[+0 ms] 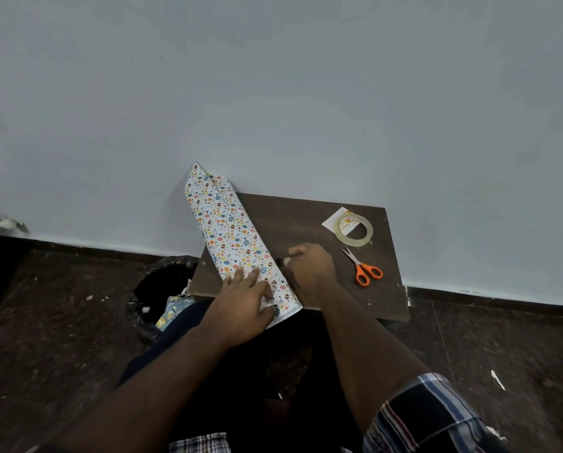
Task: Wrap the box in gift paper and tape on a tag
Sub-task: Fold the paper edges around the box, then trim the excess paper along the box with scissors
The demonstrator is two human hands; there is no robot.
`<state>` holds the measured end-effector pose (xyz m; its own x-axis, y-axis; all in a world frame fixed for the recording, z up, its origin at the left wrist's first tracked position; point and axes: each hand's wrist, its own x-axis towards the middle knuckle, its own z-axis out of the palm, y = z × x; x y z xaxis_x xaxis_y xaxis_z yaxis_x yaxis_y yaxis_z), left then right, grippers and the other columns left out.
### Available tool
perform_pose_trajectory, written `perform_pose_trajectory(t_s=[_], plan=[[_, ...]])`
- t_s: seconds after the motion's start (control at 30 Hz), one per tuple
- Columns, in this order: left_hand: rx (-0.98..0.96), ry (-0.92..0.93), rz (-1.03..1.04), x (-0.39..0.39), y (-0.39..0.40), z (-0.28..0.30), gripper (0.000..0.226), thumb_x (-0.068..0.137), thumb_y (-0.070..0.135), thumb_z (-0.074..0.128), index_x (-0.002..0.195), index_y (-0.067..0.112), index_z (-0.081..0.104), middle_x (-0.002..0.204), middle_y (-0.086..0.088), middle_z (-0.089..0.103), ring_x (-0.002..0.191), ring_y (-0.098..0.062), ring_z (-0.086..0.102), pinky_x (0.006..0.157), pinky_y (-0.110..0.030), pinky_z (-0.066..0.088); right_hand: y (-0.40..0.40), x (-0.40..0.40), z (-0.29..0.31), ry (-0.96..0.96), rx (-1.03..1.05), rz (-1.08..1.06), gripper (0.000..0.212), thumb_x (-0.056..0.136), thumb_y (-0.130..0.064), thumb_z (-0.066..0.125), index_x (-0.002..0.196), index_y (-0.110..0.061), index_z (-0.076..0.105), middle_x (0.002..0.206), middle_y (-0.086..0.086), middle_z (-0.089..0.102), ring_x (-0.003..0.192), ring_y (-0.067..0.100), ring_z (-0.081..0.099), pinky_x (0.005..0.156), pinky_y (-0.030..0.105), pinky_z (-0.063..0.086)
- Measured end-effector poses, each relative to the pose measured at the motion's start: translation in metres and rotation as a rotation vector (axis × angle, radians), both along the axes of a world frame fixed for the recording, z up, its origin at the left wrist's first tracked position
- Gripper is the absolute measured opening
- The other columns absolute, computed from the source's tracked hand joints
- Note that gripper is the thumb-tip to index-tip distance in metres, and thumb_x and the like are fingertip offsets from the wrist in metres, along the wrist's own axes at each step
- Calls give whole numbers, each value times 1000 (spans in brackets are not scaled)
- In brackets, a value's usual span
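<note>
From the head view, the box cannot be seen directly: it sits inside the gift paper (237, 237), a long parcel printed with small coloured eggs and hearts, lying slantwise across the left part of the counter (293, 217). Its far end juts past the back edge toward the wall, folded to a point. The left hand (245, 300) lies flat on the near end with fingers spread, likely pinning the paper so the overlap cannot spring open. The right hand (309, 266) is curled against the parcel's right edge; the fingertips seem to pinch something small and pale there, perhaps a bit of tape, though blur keeps me from saying.

The tape roll (354, 231) rests on the tag (339, 221) at the far right of the counter, the orange-handled scissors (363, 268) just beside them, all within easy reach of the right hand.

The counter is a low dark brown board set against a pale grey wall (273, 93). Around it is dark speckled floor (44, 322) with scattered scraps, and a black bin (157, 289) with paper offcuts stands to the left.
</note>
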<state>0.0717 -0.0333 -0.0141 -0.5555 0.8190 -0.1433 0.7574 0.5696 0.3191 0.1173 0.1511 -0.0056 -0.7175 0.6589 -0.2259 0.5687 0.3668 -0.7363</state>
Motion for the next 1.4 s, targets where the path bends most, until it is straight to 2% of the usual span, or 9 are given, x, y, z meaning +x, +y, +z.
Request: perform_pose_trajectory(t_s=[0.17, 0.33, 0.87, 1.0, 1.07, 1.13, 1.23, 1.33, 1.4], plan=[[24, -53, 15, 4, -2, 7, 24, 94, 40, 57, 111, 23, 51, 167, -15, 22, 155, -42, 9, 125, -55, 12, 39, 39, 0, -119, 239, -87, 28, 94, -8, 54, 115, -13, 71, 121, 9, 69, 117, 30, 62, 97, 35, 47], [51, -60, 12, 6, -3, 10, 24, 92, 39, 60, 107, 22, 51, 167, -16, 23, 155, -43, 9, 124, -56, 14, 54, 65, -5, -213, 436, -195, 26, 91, -8, 51, 106, -11, 72, 106, 12, 70, 104, 36, 66, 87, 41, 56], [88, -81, 23, 6, -1, 10, 23, 93, 39, 64, 100, 23, 49, 167, -16, 21, 155, -44, 7, 123, -57, 10, 65, 79, 8, -376, 401, -199, 18, 95, -16, 59, 111, -9, 64, 113, 13, 68, 107, 36, 64, 84, 42, 52], [96, -93, 30, 7, -1, 10, 24, 93, 40, 66, 100, 23, 50, 168, -15, 20, 155, -43, 6, 124, -56, 9, 59, 73, 14, -234, 201, -214, 20, 90, -23, 60, 102, -9, 66, 105, 13, 69, 101, 37, 67, 87, 43, 57], [99, -93, 34, 7, -2, 11, 24, 93, 39, 66, 101, 22, 51, 168, -15, 20, 155, -43, 7, 123, -55, 9, 46, 66, 19, -123, -2, -204, 9, 92, -12, 58, 86, -9, 64, 95, 17, 69, 93, 38, 71, 84, 49, 60], [104, -95, 39, 8, -2, 12, 25, 92, 38, 67, 102, 21, 52, 167, -15, 21, 155, -43, 7, 123, -55, 9, 30, 58, 26, -6, -332, -236, 25, 95, 7, 53, 80, -13, 59, 93, 17, 64, 89, 35, 70, 78, 48, 63], [117, -110, 44, 8, -3, 13, 25, 92, 38, 68, 103, 21, 53, 167, -14, 22, 155, -42, 7, 123, -54, 9, 12, 53, 30, 37, -580, -177, 33, 94, 18, 48, 97, -9, 65, 106, 17, 59, 96, 30, 70, 63, 33, 63], [111, -113, 44, 8, -2, 14, 24, 93, 37, 66, 104, 20, 53, 168, -15, 21, 156, -42, 7, 123, -54, 9, 5, 57, 32, 18, -659, -147, 35, 95, 17, 48, 119, -3, 63, 117, 22, 61, 94, 31, 73, 66, 34, 64], [108, -107, 45, 9, -2, 14, 24, 93, 37, 65, 105, 20, 52, 167, -16, 21, 155, -42, 7, 123, -55, 10, 2, 65, 35, 15, -791, -101, 30, 94, 15, 54, 119, 1, 62, 108, 24, 67, 85, 30, 74, 68, 36, 65]])
